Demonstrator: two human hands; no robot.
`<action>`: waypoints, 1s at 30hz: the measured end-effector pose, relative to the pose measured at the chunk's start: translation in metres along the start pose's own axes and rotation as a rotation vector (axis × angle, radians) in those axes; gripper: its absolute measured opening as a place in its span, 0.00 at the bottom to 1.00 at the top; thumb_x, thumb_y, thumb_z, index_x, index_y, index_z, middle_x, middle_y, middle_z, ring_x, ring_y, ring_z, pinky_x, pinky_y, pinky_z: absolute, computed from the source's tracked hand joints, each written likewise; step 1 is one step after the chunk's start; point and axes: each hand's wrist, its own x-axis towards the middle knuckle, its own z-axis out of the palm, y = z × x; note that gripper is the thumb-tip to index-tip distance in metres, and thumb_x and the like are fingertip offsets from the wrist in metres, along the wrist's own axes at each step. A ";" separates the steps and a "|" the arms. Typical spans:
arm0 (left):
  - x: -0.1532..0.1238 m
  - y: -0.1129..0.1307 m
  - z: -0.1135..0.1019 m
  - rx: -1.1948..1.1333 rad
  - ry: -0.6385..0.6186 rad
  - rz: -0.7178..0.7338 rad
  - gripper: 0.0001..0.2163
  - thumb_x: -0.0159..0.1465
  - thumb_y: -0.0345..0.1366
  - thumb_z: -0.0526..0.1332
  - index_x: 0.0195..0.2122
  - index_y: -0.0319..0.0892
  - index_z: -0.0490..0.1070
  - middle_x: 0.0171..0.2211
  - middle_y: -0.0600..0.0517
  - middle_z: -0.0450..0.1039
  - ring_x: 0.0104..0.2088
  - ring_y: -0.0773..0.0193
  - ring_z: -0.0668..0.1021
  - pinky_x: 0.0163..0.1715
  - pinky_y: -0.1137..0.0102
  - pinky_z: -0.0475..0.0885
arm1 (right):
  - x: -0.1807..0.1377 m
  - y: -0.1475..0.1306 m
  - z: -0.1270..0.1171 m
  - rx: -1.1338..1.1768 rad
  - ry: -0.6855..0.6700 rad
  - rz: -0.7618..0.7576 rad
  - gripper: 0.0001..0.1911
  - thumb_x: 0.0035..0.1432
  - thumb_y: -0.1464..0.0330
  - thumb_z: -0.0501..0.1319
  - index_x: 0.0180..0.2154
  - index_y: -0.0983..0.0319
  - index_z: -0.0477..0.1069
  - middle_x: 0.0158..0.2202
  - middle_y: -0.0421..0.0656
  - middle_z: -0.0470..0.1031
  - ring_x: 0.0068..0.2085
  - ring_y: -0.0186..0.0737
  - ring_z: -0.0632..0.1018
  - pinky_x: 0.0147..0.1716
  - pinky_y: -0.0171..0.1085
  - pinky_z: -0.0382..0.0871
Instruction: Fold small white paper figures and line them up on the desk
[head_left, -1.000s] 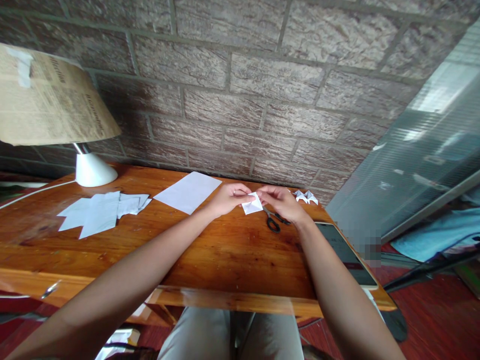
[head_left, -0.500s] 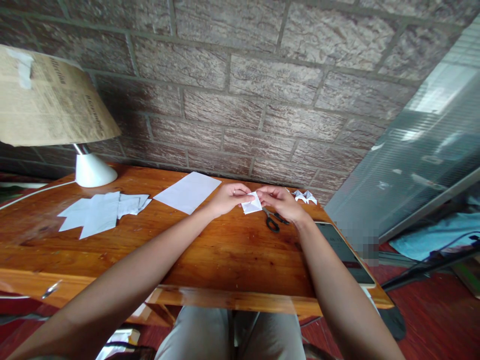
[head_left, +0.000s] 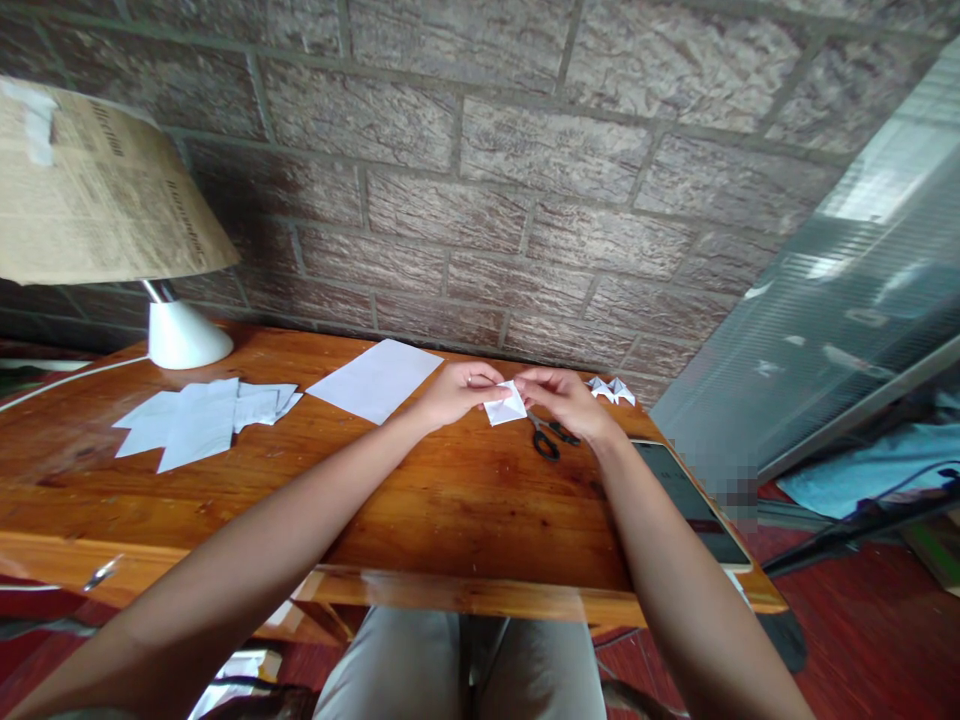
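Observation:
A small folded white paper piece (head_left: pixel 505 406) is pinched between both my hands over the far middle of the wooden desk (head_left: pixel 420 500). My left hand (head_left: pixel 456 392), with a ring on one finger, grips its left side with closed fingers. My right hand (head_left: pixel 568 398) pinches its right upper edge. Black-handled scissors (head_left: pixel 546 436) lie on the desk just under my right hand. Two small folded white paper shapes (head_left: pixel 612 391) sit beyond my right hand near the wall.
A white sheet (head_left: pixel 376 379) lies left of my hands. Several cut paper pieces (head_left: pixel 196 420) are spread at the left. A lamp with a white base (head_left: pixel 180 338) and paper shade (head_left: pixel 97 195) stands at the far left. A phone (head_left: pixel 688 498) lies at the desk's right edge.
Both hands stay on the folded paper with only slight finger shifts. The view has tilted a little; nothing else on the desk moved.

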 end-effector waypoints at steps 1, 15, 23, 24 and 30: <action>0.000 0.000 0.000 -0.002 -0.001 -0.003 0.16 0.47 0.43 0.71 0.31 0.37 0.73 0.28 0.50 0.78 0.28 0.64 0.77 0.31 0.71 0.69 | 0.000 -0.001 0.000 -0.036 0.013 -0.020 0.15 0.49 0.57 0.67 0.31 0.63 0.77 0.29 0.41 0.77 0.29 0.34 0.73 0.34 0.35 0.67; 0.001 -0.001 -0.001 0.037 0.010 0.004 0.16 0.48 0.44 0.70 0.32 0.37 0.76 0.30 0.49 0.78 0.30 0.64 0.77 0.32 0.71 0.68 | -0.002 -0.005 0.011 -0.177 0.126 -0.123 0.13 0.52 0.59 0.64 0.32 0.62 0.78 0.32 0.43 0.79 0.33 0.38 0.76 0.38 0.38 0.68; 0.001 0.000 -0.003 0.047 0.056 0.032 0.17 0.50 0.46 0.69 0.34 0.38 0.76 0.29 0.50 0.78 0.27 0.65 0.75 0.25 0.73 0.65 | 0.002 0.003 0.002 0.101 0.044 0.063 0.18 0.49 0.57 0.68 0.38 0.61 0.79 0.36 0.44 0.80 0.36 0.37 0.77 0.37 0.36 0.69; 0.002 -0.001 -0.003 0.045 0.074 0.036 0.17 0.50 0.46 0.69 0.33 0.38 0.75 0.28 0.50 0.78 0.26 0.66 0.75 0.24 0.73 0.64 | 0.002 0.003 0.002 0.071 0.032 0.069 0.18 0.47 0.58 0.68 0.38 0.61 0.79 0.37 0.44 0.80 0.36 0.37 0.77 0.36 0.35 0.69; 0.003 -0.003 -0.005 0.021 0.117 0.036 0.17 0.51 0.46 0.68 0.34 0.38 0.75 0.27 0.51 0.76 0.26 0.67 0.74 0.23 0.74 0.64 | 0.003 0.005 0.006 -0.010 0.073 0.046 0.17 0.45 0.59 0.70 0.36 0.61 0.80 0.35 0.43 0.80 0.32 0.36 0.75 0.33 0.35 0.67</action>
